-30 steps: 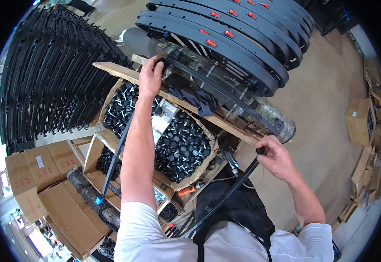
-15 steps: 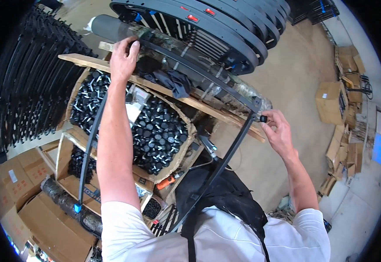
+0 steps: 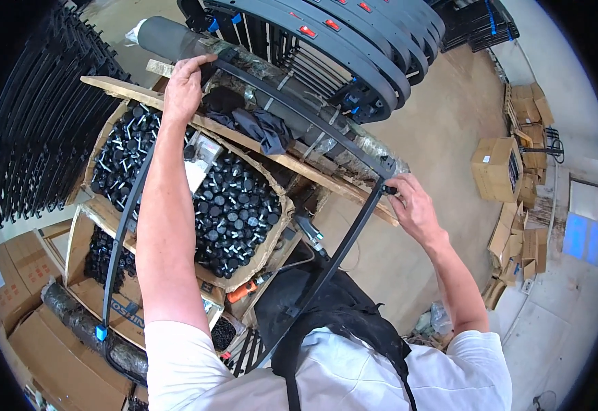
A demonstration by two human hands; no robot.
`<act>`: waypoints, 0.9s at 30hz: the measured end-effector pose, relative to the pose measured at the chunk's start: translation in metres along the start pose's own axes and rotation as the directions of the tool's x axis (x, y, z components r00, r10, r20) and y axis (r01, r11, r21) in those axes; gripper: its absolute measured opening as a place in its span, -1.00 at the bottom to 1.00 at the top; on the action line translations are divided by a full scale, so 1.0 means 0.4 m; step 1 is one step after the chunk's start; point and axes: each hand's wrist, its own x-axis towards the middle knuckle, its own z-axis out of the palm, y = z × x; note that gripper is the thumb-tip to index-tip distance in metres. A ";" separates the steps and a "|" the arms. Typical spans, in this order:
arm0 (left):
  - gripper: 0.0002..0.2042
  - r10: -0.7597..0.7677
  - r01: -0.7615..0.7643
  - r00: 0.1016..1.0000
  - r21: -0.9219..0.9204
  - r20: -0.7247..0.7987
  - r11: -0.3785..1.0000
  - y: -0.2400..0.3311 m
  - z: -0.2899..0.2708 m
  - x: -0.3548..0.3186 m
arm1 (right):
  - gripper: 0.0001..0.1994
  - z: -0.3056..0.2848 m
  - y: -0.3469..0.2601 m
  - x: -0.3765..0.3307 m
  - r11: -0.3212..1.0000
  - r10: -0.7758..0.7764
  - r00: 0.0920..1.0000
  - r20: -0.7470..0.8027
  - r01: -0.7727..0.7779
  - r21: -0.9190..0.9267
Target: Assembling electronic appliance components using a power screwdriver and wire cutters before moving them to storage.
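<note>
Above the cardboard box of black knobs, my left hand and right hand each closed around the black frame bar

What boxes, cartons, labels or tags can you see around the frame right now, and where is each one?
Open cardboard cartons of black knobs: under the left arm, brown, flaps torn.
Closed brown cartons: lower left, white label on one.
Brown carton: on the floor at right, flaps open.
Carton stack: far right by the wall.
Blue tag: on the black bar, lower left.
</note>
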 end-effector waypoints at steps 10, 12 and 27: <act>-0.73 -0.112 0.116 0.991 0.047 -0.066 0.992 0.034 0.016 0.000 | -0.72 0.024 -0.019 0.041 0.961 0.155 0.988 0.007 -0.149 -0.234; -0.69 -0.192 0.193 0.981 0.073 -0.017 0.978 0.058 0.021 0.013 | -0.70 0.016 0.000 0.038 0.954 0.176 0.984 0.010 -0.168 -0.250; -0.69 -0.128 0.128 0.992 0.125 -0.007 0.984 0.042 0.016 0.005 | -0.57 0.020 -0.025 0.059 0.907 0.143 0.990 -0.019 -0.139 -0.398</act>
